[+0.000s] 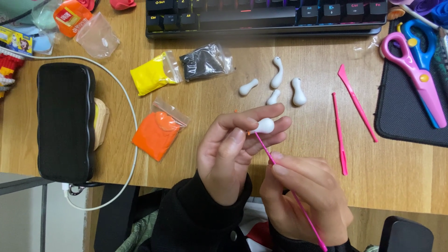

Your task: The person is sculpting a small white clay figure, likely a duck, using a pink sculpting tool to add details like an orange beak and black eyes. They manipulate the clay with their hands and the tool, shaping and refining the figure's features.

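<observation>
My left hand [233, 149] pinches a small white clay piece [265, 125] between thumb and fingers, just above the wooden desk [214, 98]. My right hand [308, 198] grips a thin pink modelling stick [284, 182], whose tip touches the underside of the clay piece. Several shaped white clay pieces [278, 79] lie on the desk beyond my hands. Two more pink modelling tools [347, 112] lie to the right.
Bags of orange clay [156, 133], yellow clay [154, 74] and black clay [203, 63] lie to the left. A black case [65, 121] and a white cable [130, 140] are at far left. A keyboard [266, 18] spans the back; pink and blue scissors [417, 65] rest on a dark mat.
</observation>
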